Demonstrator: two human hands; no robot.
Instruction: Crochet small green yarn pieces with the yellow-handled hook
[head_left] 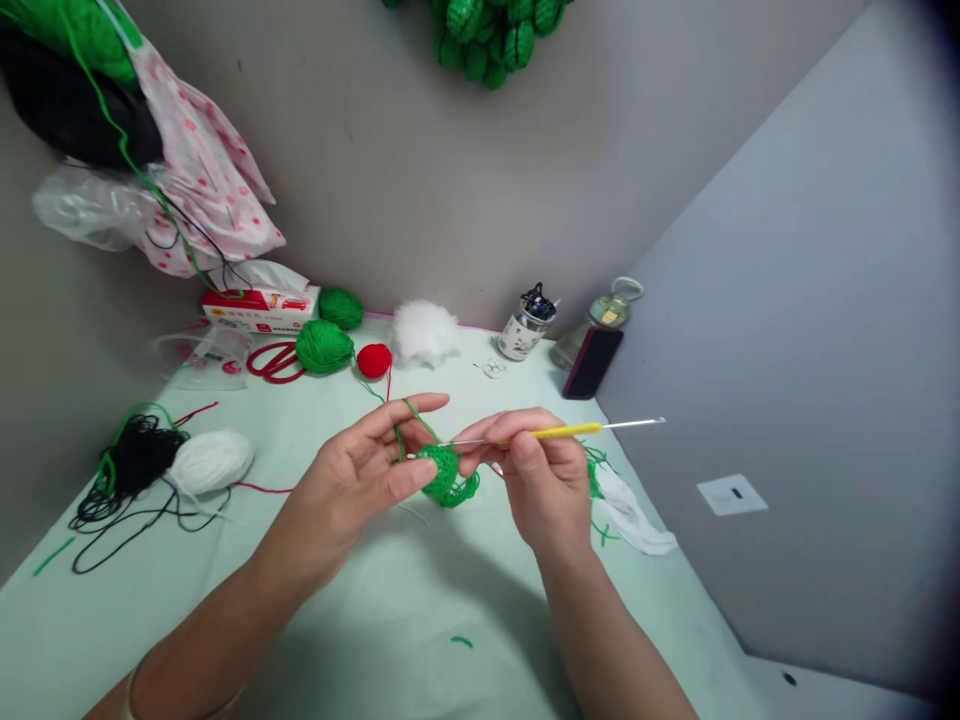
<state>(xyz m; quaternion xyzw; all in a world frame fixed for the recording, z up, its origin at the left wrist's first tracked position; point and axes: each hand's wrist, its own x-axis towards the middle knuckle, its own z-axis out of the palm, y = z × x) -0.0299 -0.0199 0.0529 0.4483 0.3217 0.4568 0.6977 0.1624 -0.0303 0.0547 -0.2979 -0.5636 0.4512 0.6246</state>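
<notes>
While the left hand [367, 470] pinches the green crochet piece [450, 482] under its thumb, its index finger extends to the right with a green strand [422, 420] looped over it; the other fingers are loosely curled behind. The right hand [538, 470] is closed in a pen-like grip around the yellow handle of the crochet hook [566, 432]. The piece lies between the two hands, at the left hand's thumb tip, making the left hand the nearer one. The hook's long axis runs left to right, nearly level, with its left tip at the piece's far edge and its other end projecting beyond the right hand. Whether the right fingertips touch the piece cannot be determined.

Below the hands, a green scrap [462, 642] lies on the near part of the table [360, 650]. To the left are a white yarn ball [213, 459] and a black yarn tangle [139, 455]. At the far side are a red yarn ball [374, 361], white stuffing [425, 333] and a pen cup [519, 337]. At far right, a phone [593, 363] leans beside a bottle [574, 347].
</notes>
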